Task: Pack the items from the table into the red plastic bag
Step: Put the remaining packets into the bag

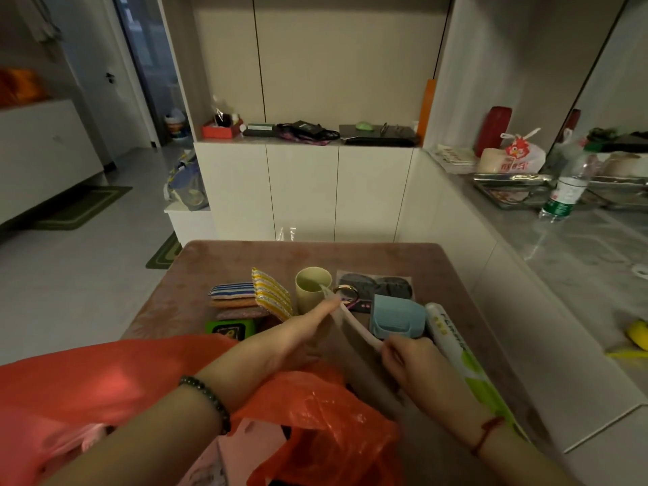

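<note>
Red plastic bag (315, 415), one, at table's (224, 261) near edge; beyond, four sponge pads (245, 299), one cream cup (310, 289), one roll (456, 349), lettering unreadable. One pink strip (357, 327), pinched by left hand (298, 335), right hand (410, 363).

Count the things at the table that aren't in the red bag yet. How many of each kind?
Scrub pads: 4
Cup: 1
Blue holder: 1
Long roll box: 1
Green packet: 1
Dark flat packet: 1
Pink strap with ring: 1
Total: 10
</note>
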### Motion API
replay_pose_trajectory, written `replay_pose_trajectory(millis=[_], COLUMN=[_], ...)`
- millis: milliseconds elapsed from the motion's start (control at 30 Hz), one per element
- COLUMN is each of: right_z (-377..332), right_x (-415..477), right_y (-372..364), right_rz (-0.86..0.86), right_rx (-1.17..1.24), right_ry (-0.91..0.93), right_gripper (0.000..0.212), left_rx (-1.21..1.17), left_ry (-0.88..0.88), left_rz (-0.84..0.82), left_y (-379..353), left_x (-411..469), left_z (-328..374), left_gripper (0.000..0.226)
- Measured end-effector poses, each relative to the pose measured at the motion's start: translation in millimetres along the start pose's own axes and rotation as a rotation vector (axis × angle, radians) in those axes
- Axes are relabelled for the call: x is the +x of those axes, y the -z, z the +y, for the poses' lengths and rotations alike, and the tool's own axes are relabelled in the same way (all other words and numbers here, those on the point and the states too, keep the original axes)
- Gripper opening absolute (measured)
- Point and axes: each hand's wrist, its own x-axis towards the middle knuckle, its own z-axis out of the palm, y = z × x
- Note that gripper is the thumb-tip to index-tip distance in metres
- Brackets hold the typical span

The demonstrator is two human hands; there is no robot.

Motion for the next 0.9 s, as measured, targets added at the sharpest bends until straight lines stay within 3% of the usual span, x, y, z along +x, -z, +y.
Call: replay_pose_trajectory(millis=[67, 100, 200, 233, 300, 333, 367, 433, 467, 533, 600, 800, 900], right_z=[-24.0, -36.5, -65.0, -68.9, -63.7, -56.1, -43.4, -6.0, 15.1, 57.9, 88.3, 108.7, 102.3], right_x=[-1.2, -2.2, -1.5, 1.5, 16.4, 28.7, 45.3, 83.9, 101.5, 129.3, 143.7, 160.3, 155.5], right_y=[18.3, 22.5, 21.7, 23.3, 35.0, 40.6, 46.2, 50.7, 46.2, 22.6, -8.4, -40.9, -39.5], right_rz=[0.000, 0.030, 0.102, 0.063, -0.035, 0.013, 0.166, 0.334, 0.286, 0.004, -0.206, -0.534, -0.493], right_rx=[-0.057, -0.106, -0.231, -0.190, 0.017, 0.146, 0.248, 0.293, 0.212, -0.024, -0.222, -0.100, -0.248], right_ry=[0.110, 0.181, 0.422, 0.465, 0.429, 0.395, 0.344, 0.167, 0.083, -0.059, -0.138, -0.273, -0.200], right_gripper=[0.021, 0.023, 0.039, 0.045, 0.038, 0.027, 0.019, 0.026, 0.042, 0.078, 0.100, 0.102, 0.108], left_rx=[-0.009, -0.033, -0.197, -0.268, -0.339, -0.346, -0.362, -0.404, -0.422, -0.445, -0.475, -0.492, -0.520], left_ry=[0.027, 0.008, -0.146, -0.193, -0.279, -0.310, -0.326, -0.362, -0.391, -0.422, -0.432, -0.480, -0.475], left_rz=[-0.080, -0.092, 0.079, 0.158, 0.256, 0.275, 0.277, 0.265, 0.249, 0.226, 0.229, 0.292, 0.293], left_y=[-9.5, -15.2, -25.5, -24.5, -12.0, -3.7, 4.7, 21.5, 28.8, 39.6, 49.5, 76.4, 87.4], left_x=[-8.2, -10.6, -7.7, -6.9, -2.2, -0.9, -1.5, -2.9, -2.8, -0.7, 5.0, 10.9, 6.3], left_z=[3.8, 5.1, 6.6, 7.6, 8.8, 10.4, 13.4, 20.6, 23.4, 26.0, 25.3, 27.5, 29.1], left_gripper=[0.066, 0.056, 0.011, 0.013, 0.021, 0.021, 0.021, 0.025, 0.027, 0.030, 0.032, 0.028, 0.032])
